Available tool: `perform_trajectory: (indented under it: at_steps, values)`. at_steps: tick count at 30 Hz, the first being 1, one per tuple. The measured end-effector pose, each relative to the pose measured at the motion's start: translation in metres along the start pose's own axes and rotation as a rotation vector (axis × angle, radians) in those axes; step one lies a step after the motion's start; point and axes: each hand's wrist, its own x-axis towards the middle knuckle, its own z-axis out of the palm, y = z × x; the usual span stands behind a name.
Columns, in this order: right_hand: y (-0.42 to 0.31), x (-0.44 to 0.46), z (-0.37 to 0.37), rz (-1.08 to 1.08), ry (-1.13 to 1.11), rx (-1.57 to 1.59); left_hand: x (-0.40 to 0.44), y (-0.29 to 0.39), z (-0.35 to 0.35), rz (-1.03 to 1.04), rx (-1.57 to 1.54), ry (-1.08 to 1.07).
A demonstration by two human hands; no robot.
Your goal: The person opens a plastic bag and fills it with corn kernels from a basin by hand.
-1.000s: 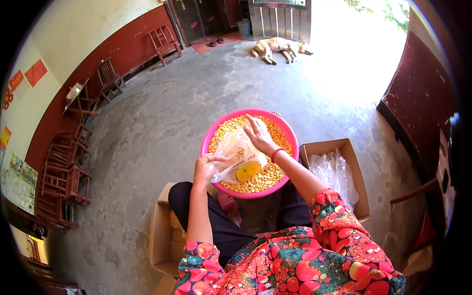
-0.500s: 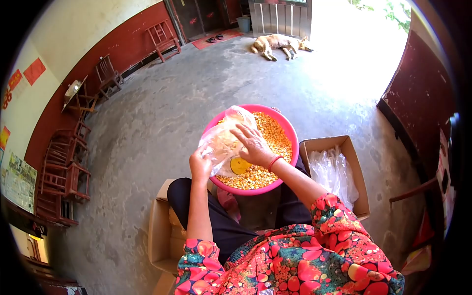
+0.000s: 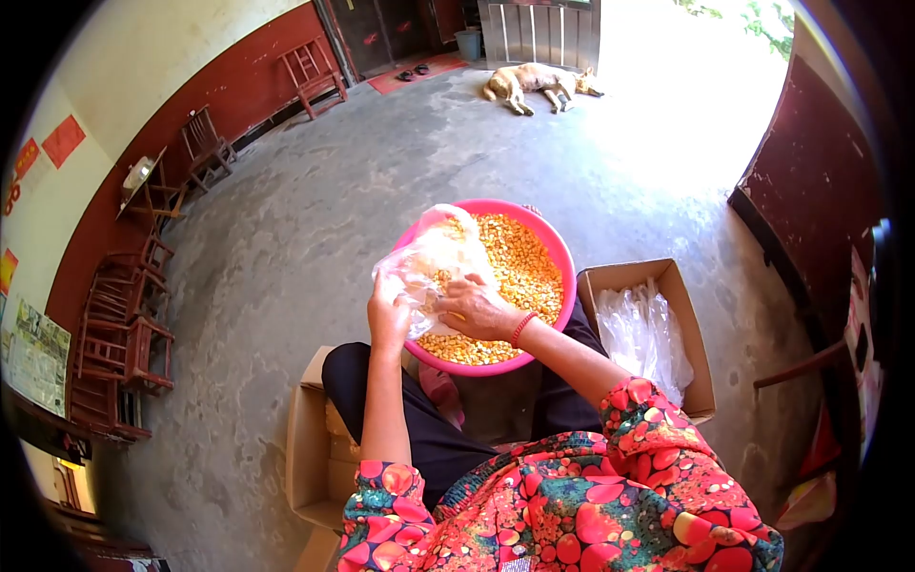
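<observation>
plastic bag is pinched by left hand, half-curled right hand touching.

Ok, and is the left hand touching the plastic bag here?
Touching. The head view shows the left hand gripping the plastic bag at its left side, film bunched against the fingers.
</observation>
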Motion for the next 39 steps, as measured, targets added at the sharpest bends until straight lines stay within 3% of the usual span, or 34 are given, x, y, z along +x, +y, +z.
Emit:
perform_trajectory:
  at_steps: [1, 6, 10, 12, 16, 18, 21, 22, 24, 28, 31, 33, 37, 38, 39]
  values:
    - [0.0, -0.004, 0.001, 0.042, -0.259, -0.036, 0.0, -0.001, -0.001, 0.018, 0.064, 0.101]
    - [0.015, -0.025, 0.014, 0.062, -0.142, -0.012, -0.003, 0.002, -0.011, 0.139, 0.302, 0.252]
    - [0.012, -0.011, -0.007, 0.171, -0.162, 0.049, -0.004, 0.0, -0.006, 0.162, 0.322, 0.08]
    - [0.008, 0.001, -0.008, 0.178, 0.049, 0.199, -0.005, 0.002, -0.005, 0.155, 0.255, 0.003]
    - [0.016, 0.027, 0.022, 0.065, 0.218, 0.237, -0.009, 0.017, -0.005, 0.123, 0.121, -0.067]
    - [0.017, 0.035, 0.03, 0.118, 0.177, 0.259, -0.009, 0.016, -0.007, 0.099, 0.112, -0.099]
    - [0.023, 0.046, 0.032, 0.465, -0.154, 0.684, -0.008, 0.011, -0.009, 0.041, 0.148, -0.135]
    - [0.022, 0.045, 0.033, 0.464, -0.155, 0.684, -0.008, 0.012, -0.01, -0.061, 0.159, -0.171]
    - [0.019, 0.042, 0.034, 0.55, -0.166, 1.124, -0.007, 0.01, -0.01, -0.167, 0.168, -0.205]
    - [0.013, 0.042, 0.026, 0.478, -0.187, 1.179, -0.008, 0.006, -0.004, -0.12, 0.207, -0.239]
    - [0.018, 0.038, 0.024, 0.404, -0.226, 0.988, -0.004, -0.005, -0.001, -0.096, 0.297, -0.171]
    - [0.031, 0.034, 0.038, 0.212, -0.022, 0.682, -0.003, -0.009, -0.004, -0.071, 0.333, -0.109]
    - [0.045, 0.017, 0.023, 0.719, -0.023, 0.958, -0.003, -0.01, -0.011, -0.043, 0.326, -0.018]
    - [0.049, 0.013, 0.022, 0.718, -0.023, 0.957, -0.002, -0.013, -0.012, 0.014, 0.311, 0.013]
    - [0.053, 0.009, 0.021, 0.706, -0.036, 0.913, -0.002, -0.011, -0.011, -0.057, 0.282, -0.018]
